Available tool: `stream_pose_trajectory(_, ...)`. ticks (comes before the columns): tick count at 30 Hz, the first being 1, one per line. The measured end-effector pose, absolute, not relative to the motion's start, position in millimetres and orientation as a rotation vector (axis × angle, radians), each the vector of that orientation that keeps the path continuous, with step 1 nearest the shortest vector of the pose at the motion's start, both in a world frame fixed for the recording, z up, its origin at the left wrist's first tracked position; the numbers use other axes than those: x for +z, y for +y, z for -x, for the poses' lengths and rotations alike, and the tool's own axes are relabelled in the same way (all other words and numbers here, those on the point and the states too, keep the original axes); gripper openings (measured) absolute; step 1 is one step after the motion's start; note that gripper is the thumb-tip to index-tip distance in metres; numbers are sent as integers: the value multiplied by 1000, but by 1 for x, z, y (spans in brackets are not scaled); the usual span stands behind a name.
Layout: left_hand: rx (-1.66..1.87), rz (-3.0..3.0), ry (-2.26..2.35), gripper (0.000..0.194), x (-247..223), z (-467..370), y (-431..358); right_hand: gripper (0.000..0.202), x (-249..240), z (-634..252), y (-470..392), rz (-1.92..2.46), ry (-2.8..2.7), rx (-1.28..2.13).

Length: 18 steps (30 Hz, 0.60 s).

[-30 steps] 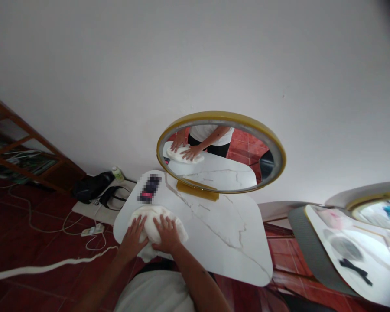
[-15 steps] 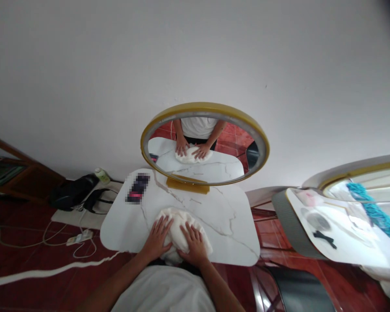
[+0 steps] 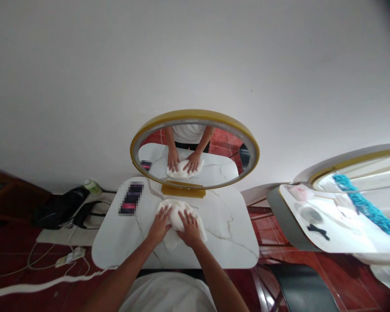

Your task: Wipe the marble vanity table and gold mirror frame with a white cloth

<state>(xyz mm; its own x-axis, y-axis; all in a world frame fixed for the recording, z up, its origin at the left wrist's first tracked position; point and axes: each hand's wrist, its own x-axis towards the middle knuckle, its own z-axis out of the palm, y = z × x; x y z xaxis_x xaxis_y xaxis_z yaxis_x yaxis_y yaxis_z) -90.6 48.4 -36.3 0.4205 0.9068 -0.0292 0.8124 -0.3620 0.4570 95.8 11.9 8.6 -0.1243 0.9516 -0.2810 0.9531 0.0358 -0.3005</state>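
Observation:
A bunched white cloth (image 3: pixel 174 236) lies on the white marble-patterned tabletop (image 3: pixel 227 251), in front of the mirror base. My left hand (image 3: pixel 160 224) presses on its left side, fingers spread and pointing forward. On its right side rests my right hand (image 3: pixel 190 227), also flat with the fingers apart. Part of the cloth bulges up between the two hands. The oval gold-framed mirror (image 3: pixel 195 115) stands behind and reflects both hands on the cloth.
A pixelated dark and pink item (image 3: pixel 131 199) lies at the table's back left. At the right stand a black chair (image 3: pixel 302 286) and another table (image 3: pixel 338 242) with a mirror. A black bag (image 3: pixel 58 210), bottle (image 3: pixel 92 187) and power strip (image 3: pixel 70 256) with cords are at the left.
Both hands and the cloth have moved forward on the tabletop, away from my body and closer to the mirror base. My head view has shifted slightly.

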Motion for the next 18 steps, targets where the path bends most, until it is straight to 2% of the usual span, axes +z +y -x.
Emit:
stream_pose_trajectory(5, 300, -2158, 1483, 67, -29, 87, 68, 91, 13, -90, 35, -2123, 2177, -715)
stream_pose_trajectory(13, 369, -1961, 1478, 76, -19, 80, 70, 115, 26, -77, 35, -2232, 2142, -867)
stream_pose_trajectory(16, 510, -1707, 1377, 70, 0, 68, 62, 110, 44, -72, 30, -2292, 2152, -900)
stream_pose_trajectory(18, 624, -1517, 1338, 59, 17, 58, 56, 95, 61, -75, 26, -2376, 2183, -915)
